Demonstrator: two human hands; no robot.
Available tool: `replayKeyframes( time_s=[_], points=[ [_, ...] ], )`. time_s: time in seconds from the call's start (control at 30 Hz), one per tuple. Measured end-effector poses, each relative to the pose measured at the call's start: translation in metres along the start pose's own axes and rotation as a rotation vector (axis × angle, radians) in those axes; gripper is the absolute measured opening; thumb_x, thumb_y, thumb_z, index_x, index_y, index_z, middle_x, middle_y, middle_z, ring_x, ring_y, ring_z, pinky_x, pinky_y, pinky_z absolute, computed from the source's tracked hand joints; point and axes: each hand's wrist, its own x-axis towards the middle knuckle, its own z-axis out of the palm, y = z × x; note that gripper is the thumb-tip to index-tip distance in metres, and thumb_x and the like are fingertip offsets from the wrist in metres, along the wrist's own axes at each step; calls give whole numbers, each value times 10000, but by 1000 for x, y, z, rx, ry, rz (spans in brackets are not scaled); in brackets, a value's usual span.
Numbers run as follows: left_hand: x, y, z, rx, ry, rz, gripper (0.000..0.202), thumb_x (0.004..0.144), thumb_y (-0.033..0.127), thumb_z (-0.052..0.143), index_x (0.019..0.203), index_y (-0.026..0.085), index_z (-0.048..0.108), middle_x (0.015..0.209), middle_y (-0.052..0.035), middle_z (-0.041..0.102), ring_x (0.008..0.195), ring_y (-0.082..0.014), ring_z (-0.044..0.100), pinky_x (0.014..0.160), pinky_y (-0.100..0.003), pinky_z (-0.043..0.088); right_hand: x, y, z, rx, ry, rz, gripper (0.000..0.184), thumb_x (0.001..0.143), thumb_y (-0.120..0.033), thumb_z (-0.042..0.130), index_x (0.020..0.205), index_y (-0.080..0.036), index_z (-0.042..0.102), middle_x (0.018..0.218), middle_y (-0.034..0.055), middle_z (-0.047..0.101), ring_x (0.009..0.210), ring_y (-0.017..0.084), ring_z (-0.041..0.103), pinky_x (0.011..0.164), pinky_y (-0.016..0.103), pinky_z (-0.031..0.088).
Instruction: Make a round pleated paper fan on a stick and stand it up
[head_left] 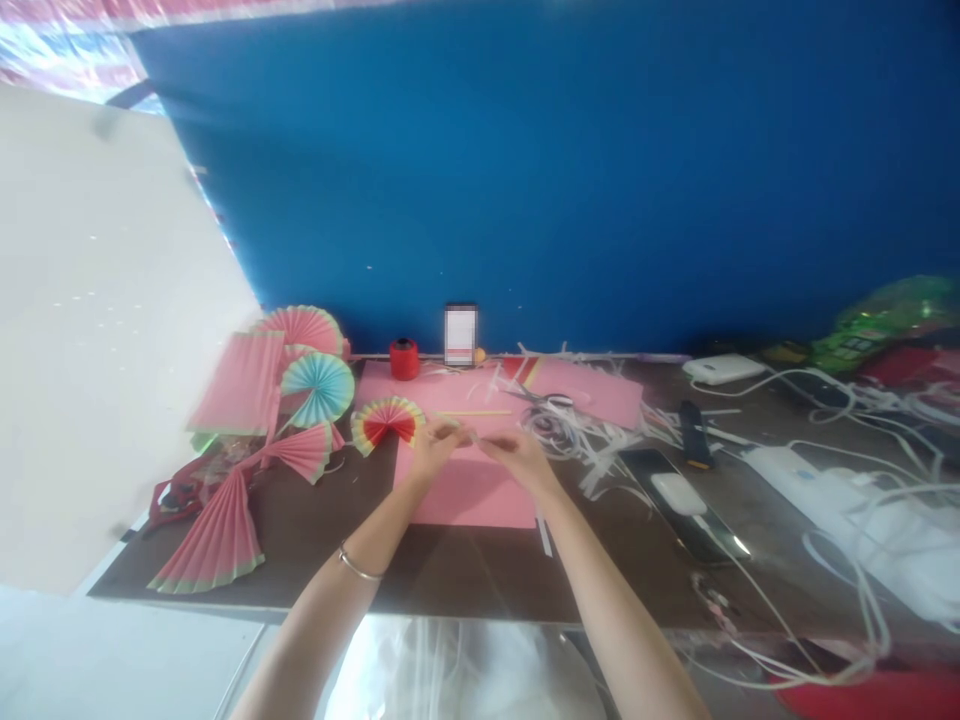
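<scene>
Over a pink sheet of paper [469, 503], my left hand [436, 447] and my right hand [519, 457] come close together with closed, pinching fingers. Between their fingertips is a small pale strip [474, 437], too blurred to tell its material. A red and yellow folded paper fan [390, 413] lies just left of my left hand. Behind both hands a thin yellow stick [472, 413] rests across the pink paper. A pair of scissors [556, 400] lies beyond my right hand, among white paper strips [592, 450].
Pink folded fans [217, 535] and a blue one [319, 390] fill the left side. A red spool [403, 360] and a propped phone [460, 335] stand by the blue wall. To the right lie a dark phone [701, 530], a white power strip [810, 485] and tangled cables.
</scene>
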Motion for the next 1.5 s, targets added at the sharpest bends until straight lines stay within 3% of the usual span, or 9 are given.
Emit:
replayKeyframes(
  time_s=[0.3,0.43,0.7,0.83,0.93,1.13,1.33,1.5],
  points=[
    [-3,0,0,-36,8,-18,286,614,387,741,694,117,692,646,-52,670,661,-189,654,711,-369,562,-2,-2,4,-82,40,-83,290,674,-439,611,667,-157,677,665,53,679,637,187,605,599,282,444],
    [2,1,-3,-106,70,-84,319,590,393,758,718,111,685,673,-57,684,680,-184,665,768,-379,541,0,1,-2,-58,-2,-23,273,664,-415,622,691,-153,693,682,48,681,633,178,601,580,267,440],
    [14,4,-13,-391,157,-166,341,574,380,776,775,126,669,774,-64,713,776,-172,677,815,-330,510,2,7,-3,6,38,76,283,604,-413,678,676,-141,709,623,46,662,575,157,582,527,257,431],
    [18,4,-17,-395,182,-209,306,642,378,738,806,131,661,819,-83,717,849,-199,677,863,-357,497,2,12,-3,193,84,178,326,558,-415,729,734,-141,707,647,52,668,587,156,601,546,265,467],
    [21,2,-19,-395,188,-235,295,706,409,680,820,139,651,872,-101,714,911,-213,665,892,-367,487,3,14,-5,170,93,168,303,539,-394,745,700,-142,705,651,61,668,612,166,608,574,278,482],
    [22,-2,-22,-446,172,-209,264,724,380,664,867,158,649,957,-95,701,1000,-219,633,931,-365,470,5,18,-6,212,66,148,301,555,-408,730,705,-150,688,665,50,659,633,167,607,602,296,497],
    [24,-4,-22,-483,178,-246,243,712,352,685,858,161,656,938,-88,701,1007,-216,629,946,-364,464,7,19,-9,56,63,38,243,614,-394,664,678,-161,648,654,29,635,629,160,578,567,268,456],
    [17,-6,-15,-380,5,-210,351,627,302,758,938,172,661,929,-77,703,941,-209,651,946,-405,453,8,21,-6,-23,87,-43,265,649,-424,606,677,-162,632,657,34,638,638,170,580,609,290,452]
  ],
)
